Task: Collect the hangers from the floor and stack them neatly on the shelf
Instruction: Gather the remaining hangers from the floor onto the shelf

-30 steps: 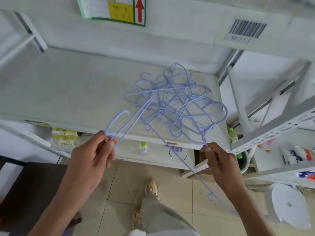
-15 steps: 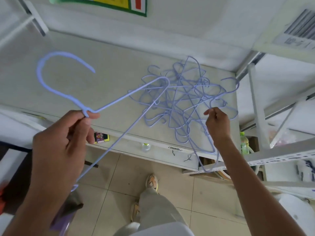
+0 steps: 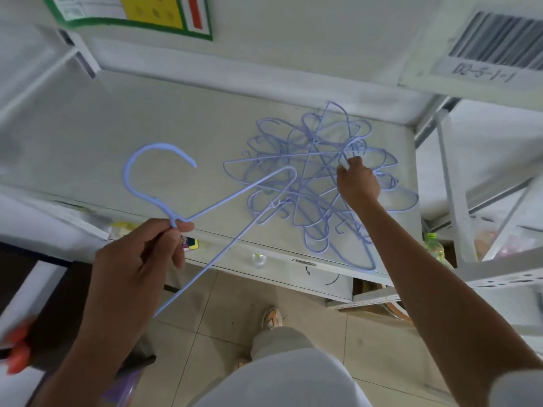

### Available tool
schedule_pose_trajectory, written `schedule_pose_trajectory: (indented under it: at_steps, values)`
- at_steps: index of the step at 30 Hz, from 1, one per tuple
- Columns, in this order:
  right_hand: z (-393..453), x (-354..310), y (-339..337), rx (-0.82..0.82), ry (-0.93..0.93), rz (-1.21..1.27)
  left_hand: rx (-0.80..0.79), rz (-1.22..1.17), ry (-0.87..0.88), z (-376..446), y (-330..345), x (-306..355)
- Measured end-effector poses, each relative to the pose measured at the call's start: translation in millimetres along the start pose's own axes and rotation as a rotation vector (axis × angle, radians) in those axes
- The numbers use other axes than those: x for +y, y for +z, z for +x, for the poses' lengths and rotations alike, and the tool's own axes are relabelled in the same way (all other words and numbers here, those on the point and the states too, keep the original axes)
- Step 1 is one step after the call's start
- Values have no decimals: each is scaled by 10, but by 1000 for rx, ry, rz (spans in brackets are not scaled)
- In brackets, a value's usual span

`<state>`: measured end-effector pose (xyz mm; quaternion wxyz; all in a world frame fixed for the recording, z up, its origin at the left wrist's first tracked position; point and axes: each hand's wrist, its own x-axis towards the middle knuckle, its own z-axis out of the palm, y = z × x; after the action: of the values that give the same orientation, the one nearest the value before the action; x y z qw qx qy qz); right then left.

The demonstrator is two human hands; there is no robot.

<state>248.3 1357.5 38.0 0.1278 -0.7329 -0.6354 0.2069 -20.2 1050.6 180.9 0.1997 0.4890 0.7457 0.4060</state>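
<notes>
A tangled pile of several lilac wire hangers (image 3: 296,183) lies on the right half of the white shelf (image 3: 123,136). My left hand (image 3: 144,254) pinches the neck of a single lilac hanger (image 3: 235,198); its hook curls up to the left and its long wire slants down past the shelf's front edge. My right hand (image 3: 357,180) reaches over the pile with thumb and fingers closed on a hanger wire near the pile's upper right.
A metal rack upright (image 3: 452,189) stands to the right of the shelf. A green-capped bottle (image 3: 435,248) sits behind it on a lower level. A dark box (image 3: 50,304) is at lower left. My shoe (image 3: 271,317) rests on the tiled floor below.
My left hand has pulled one hanger free of the tangle and lifted it to the left. My right hand has moved up and forward onto the pile on the shelf.
</notes>
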Motion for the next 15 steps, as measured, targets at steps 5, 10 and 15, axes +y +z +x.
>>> schedule_pose_trajectory:
  at_steps: [5, 10, 15]
  values:
    - [-612, 9, -101, 49, -206, 172, -65, -145, -2, 153, 127, 10]
    - [-1691, -199, -593, -78, -268, 769, -217, -320, -50, 445, 243, 132]
    - [-1877, -52, -676, -86, -415, 565, -464, -267, -1, 857, 609, 336]
